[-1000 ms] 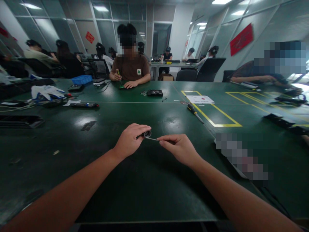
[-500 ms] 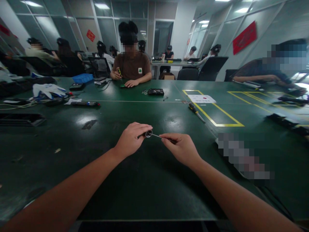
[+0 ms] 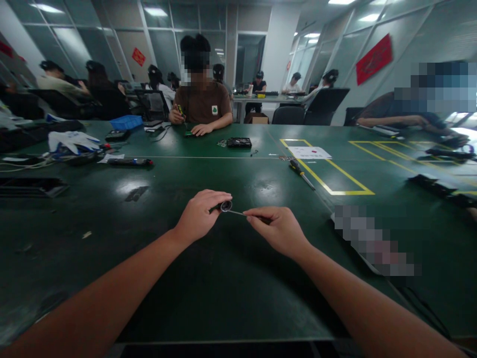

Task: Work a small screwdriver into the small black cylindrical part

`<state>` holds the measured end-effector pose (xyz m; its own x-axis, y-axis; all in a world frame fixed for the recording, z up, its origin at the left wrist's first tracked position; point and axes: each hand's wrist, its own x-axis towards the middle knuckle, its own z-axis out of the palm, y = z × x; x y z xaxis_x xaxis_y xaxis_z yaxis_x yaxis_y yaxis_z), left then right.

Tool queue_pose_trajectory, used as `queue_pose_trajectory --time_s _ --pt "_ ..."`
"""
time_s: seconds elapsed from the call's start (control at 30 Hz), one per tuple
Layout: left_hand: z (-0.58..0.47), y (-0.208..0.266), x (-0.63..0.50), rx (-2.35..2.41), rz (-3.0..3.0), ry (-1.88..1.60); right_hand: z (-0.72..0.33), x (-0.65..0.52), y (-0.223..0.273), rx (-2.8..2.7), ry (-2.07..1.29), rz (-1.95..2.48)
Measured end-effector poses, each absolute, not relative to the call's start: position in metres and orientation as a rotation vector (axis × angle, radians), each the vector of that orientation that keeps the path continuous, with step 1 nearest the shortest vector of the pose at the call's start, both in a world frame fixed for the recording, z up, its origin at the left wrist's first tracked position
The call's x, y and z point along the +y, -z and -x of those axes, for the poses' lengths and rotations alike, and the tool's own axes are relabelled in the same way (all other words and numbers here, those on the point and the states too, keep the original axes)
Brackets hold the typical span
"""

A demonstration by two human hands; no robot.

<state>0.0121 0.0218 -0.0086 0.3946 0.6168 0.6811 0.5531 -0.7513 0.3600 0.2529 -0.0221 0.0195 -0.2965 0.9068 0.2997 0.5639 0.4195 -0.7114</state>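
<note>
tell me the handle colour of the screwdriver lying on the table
The screwdriver handle is black and yellow, seen best in the head view.

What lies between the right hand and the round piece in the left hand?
A thin metal shaft runs from the right hand toward the round piece, as the head view shows; whether it touches is unclear.

Dim overall, with ceiling lights (image 3: pixel 155 12), patchy glare on the tabletop (image 3: pixel 231 293), stretched edges.

Ceiling lights (image 3: pixel 155 12) (white) shine above glass partitions (image 3: pixel 160 42).
</note>
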Motion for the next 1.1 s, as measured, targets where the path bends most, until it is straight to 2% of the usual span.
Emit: queue_pose_trajectory --time_s 0.53,0.8,1.1 --pt "-0.0162 0.0104 0.0194 1.066 -2.636 -1.273 -0.2503 -0.0222 -0.0163 -2.010 -0.455 1.287" --pt "-0.0140 0.0097 0.0217 1.061 -2.598 -1.291 -0.2535 -0.0221 -0.0198 -2.024 -0.699 1.214" --pt "-0.0145 0.0084 0.0204 1.075 -2.616 -1.281 -0.2504 -0.0238 -0.0181 -2.002 -0.480 1.292"
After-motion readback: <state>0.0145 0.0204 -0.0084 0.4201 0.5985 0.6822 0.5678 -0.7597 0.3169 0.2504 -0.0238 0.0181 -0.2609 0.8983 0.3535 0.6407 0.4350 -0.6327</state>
